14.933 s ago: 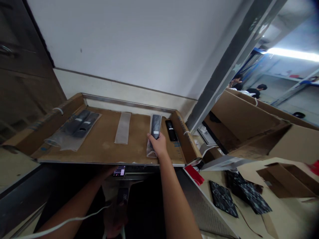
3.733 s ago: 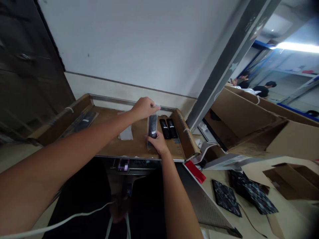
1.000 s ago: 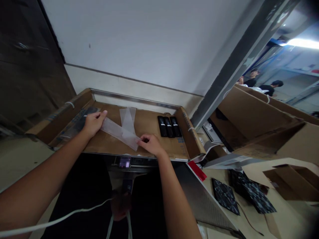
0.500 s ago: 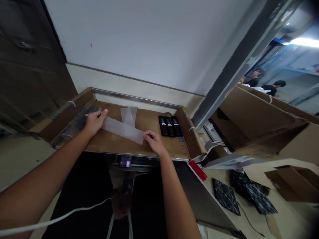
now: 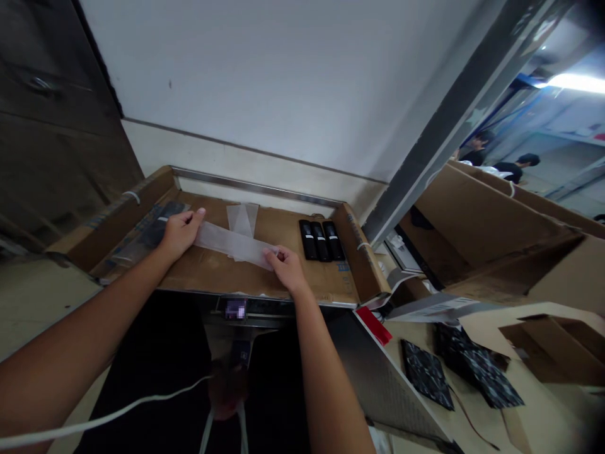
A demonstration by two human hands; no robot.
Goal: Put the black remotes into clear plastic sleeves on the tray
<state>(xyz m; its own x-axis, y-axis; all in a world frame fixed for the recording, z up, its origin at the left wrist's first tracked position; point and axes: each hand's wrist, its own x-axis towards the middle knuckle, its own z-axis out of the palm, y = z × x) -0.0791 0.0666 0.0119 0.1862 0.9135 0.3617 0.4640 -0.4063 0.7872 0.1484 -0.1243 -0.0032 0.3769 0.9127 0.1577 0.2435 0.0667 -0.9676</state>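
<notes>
Three black devices [image 5: 320, 241], two hands [image 5: 180, 233]

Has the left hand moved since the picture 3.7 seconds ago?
Yes: judged against the tray, the left hand has moved left, away from the black remotes.

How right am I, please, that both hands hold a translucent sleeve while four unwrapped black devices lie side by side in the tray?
The count is wrong: the head view shows three unwrapped black devices, not four, side by side in the tray. The left hand and right hand do hold a translucent sleeve.
</notes>
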